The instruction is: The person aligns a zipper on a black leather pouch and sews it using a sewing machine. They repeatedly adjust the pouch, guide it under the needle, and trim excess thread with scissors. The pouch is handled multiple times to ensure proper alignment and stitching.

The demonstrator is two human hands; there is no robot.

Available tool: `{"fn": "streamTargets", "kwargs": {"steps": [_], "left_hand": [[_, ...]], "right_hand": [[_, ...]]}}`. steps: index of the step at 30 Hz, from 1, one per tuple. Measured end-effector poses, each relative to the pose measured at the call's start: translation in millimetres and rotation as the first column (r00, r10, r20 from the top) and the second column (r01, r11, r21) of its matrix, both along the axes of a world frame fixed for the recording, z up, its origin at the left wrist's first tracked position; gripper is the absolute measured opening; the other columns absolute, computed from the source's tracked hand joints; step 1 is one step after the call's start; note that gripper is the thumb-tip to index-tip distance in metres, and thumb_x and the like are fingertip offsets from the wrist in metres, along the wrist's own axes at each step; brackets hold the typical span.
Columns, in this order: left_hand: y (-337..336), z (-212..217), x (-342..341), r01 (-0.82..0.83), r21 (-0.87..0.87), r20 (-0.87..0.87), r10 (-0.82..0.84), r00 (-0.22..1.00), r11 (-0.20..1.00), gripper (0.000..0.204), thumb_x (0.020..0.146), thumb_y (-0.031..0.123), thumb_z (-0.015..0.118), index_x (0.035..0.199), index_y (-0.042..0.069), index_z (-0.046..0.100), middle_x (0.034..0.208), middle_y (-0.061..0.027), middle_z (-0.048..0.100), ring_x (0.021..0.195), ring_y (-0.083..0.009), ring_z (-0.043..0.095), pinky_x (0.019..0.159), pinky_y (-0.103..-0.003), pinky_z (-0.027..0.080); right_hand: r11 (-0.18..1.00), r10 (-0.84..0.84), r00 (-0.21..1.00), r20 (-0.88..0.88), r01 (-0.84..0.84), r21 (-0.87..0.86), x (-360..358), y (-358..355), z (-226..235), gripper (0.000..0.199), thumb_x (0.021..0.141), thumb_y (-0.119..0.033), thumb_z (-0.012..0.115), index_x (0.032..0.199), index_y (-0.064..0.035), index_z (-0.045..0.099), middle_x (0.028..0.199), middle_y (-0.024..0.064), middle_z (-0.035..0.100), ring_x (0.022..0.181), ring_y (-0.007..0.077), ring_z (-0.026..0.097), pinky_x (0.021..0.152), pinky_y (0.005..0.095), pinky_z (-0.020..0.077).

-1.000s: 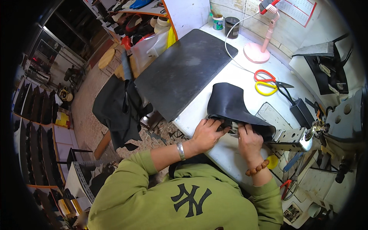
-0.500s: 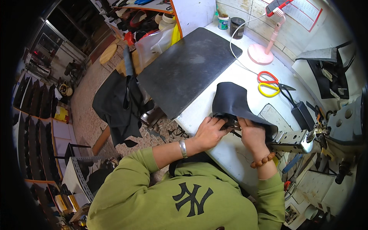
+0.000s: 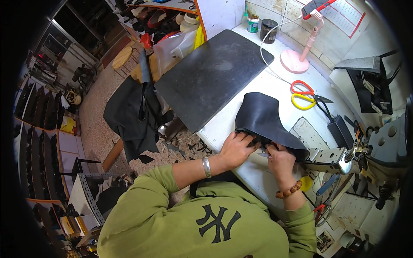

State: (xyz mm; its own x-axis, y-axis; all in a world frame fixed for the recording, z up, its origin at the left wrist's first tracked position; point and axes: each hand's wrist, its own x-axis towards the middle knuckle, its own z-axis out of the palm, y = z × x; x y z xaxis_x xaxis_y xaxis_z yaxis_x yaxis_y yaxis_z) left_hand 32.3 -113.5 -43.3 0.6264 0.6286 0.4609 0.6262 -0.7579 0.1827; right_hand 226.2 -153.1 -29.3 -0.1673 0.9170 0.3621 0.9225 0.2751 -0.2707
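A black leather boot upper lies on the white worktable, its shaft pointing away from me and its toe end to the right. My left hand is closed on its near left edge, with the fingers curled under the leather. My right hand pinches the same near edge farther right, thumb and fingers together. Between the two hands the edge is folded and dark, and the fingertips are partly hidden beneath it. The upper's toe end reaches the metal arm of a sewing machine.
A black cutting board covers the table's far left. Scissors with red and yellow handles, a black block and a pink phone stand lie beyond the upper. Black leather pieces hang left of the table.
My right hand has moved slightly toward me along the near edge. The boot upper has swung a little and now lies flatter, more of its side showing. My left hand has barely moved.
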Motion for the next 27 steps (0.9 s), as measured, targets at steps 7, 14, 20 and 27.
{"fn": "streamTargets", "kwargs": {"steps": [7,14,20,27], "left_hand": [[2.5,3.3,-0.2,-0.013,-0.023,0.006,0.013,1.0,1.0,0.027,0.078,0.019,0.061,0.102,0.013,0.069,0.106,-0.0012,0.064,0.093,-0.0172,0.06,0.076,-0.031,0.045],[12.8,16.1,4.2,0.187,0.015,-0.101,-0.184,0.978,0.982,0.022,0.078,0.016,0.056,0.096,0.008,0.065,0.098,-0.0045,0.062,0.091,-0.0195,0.06,0.071,-0.031,0.05],[27.0,21.6,9.9,0.303,-0.042,-0.213,-0.305,0.928,0.952,0.022,0.078,0.016,0.056,0.095,0.006,0.065,0.096,-0.0064,0.063,0.093,-0.0198,0.061,0.072,-0.031,0.052],[31.3,20.7,13.4,0.459,0.152,-0.369,-0.381,0.848,0.875,0.021,0.078,0.017,0.057,0.092,0.004,0.064,0.09,-0.004,0.064,0.09,-0.018,0.062,0.068,-0.028,0.05]], "right_hand": [[0.984,0.123,0.991,0.046,-0.128,0.124,1.0,-6.0,-9.6,0.022,0.071,-0.008,0.068,0.092,-0.0114,0.073,0.096,0.0041,0.066,0.075,0.0243,0.066,0.064,0.0357,0.0544],[0.976,0.152,0.984,0.097,-0.164,0.143,3.6,-15.1,-9.6,0.023,0.073,-0.01,0.066,0.094,-0.0104,0.072,0.103,0.005,0.065,0.068,0.0252,0.064,0.063,0.0348,0.0538],[0.99,0.047,0.967,0.251,-0.079,0.117,16.3,-28.0,-3.6,0.035,0.074,-0.015,0.063,0.108,-0.0103,0.067,0.109,0.0069,0.065,0.059,0.0198,0.061,0.055,0.0318,0.0492],[0.993,0.068,0.965,0.252,-0.089,0.076,22.4,-35.9,-2.6,0.035,0.076,-0.015,0.061,0.11,-0.0078,0.065,0.111,0.0096,0.065,0.055,0.0179,0.06,0.054,0.0306,0.0486]]}}
